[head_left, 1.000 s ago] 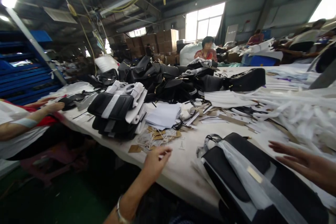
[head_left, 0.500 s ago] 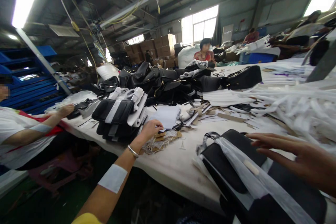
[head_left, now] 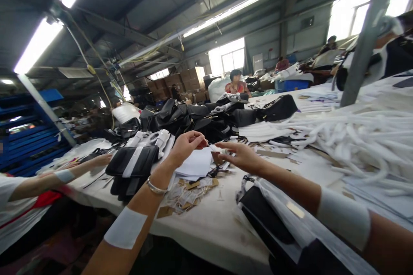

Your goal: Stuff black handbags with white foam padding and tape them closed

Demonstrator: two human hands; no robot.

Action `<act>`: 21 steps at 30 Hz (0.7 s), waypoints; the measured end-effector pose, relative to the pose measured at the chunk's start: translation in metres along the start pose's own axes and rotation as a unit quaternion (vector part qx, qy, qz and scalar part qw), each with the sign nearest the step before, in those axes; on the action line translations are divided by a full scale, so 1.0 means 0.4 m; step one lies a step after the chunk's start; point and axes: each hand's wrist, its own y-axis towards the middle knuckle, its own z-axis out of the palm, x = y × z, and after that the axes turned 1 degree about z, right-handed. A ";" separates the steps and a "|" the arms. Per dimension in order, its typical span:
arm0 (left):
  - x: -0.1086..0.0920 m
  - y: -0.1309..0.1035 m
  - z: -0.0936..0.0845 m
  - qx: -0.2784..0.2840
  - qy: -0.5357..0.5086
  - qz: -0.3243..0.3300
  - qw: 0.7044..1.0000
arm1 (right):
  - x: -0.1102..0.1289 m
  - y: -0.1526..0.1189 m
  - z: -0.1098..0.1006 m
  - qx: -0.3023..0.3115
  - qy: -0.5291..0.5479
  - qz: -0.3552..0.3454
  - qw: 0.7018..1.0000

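Observation:
My left hand (head_left: 189, 148) is raised over the table, thumb and fingertips pinched on the thin string of a small brown tag (head_left: 217, 157). The tag hangs between my two hands. My right hand (head_left: 240, 157) is beside it, its fingers stretched out and apart, the tips close to the tag. Below my left hand lies a loose heap of tags with strings (head_left: 190, 195), with white sheets (head_left: 195, 164) behind it. A black bag with a white wrap band (head_left: 267, 212) lies under my right forearm. Stacked black bags (head_left: 145, 161) stand left of my left hand.
Many black bags (head_left: 180, 116) are piled across the table (head_left: 206, 223). White foam strips (head_left: 371, 137) cover its right side. A co-worker's arm (head_left: 80, 169) reaches in at the left. Another person (head_left: 237, 88) sits beyond the pile. A grey post (head_left: 361, 56) stands at the right.
My left hand has risen from the tag heap with a tag's string. My right hand has moved left from over the wrapped bag to beside the tag. The view has shifted.

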 end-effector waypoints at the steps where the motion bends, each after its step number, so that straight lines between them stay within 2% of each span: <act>1: -0.011 -0.001 0.014 -0.002 -0.016 -0.003 1.000 | -0.007 0.011 0.014 -0.004 0.025 0.010 1.000; 4: -0.036 -0.006 0.048 -0.010 -0.059 -0.010 0.998 | -0.023 0.020 0.044 -0.013 0.081 0.033 0.996; 7: -0.051 -0.015 0.071 -0.017 -0.100 -0.019 0.995 | -0.027 0.002 0.051 -0.022 0.147 0.065 0.987; 14: -0.050 -0.027 0.127 -0.041 -0.190 -0.054 0.979 | -0.011 -0.053 0.023 -0.059 0.220 0.109 0.968; 21: -0.046 -0.031 0.190 -0.055 -0.260 -0.083 0.960 | 0.006 -0.081 0.007 -0.132 0.251 0.121 0.951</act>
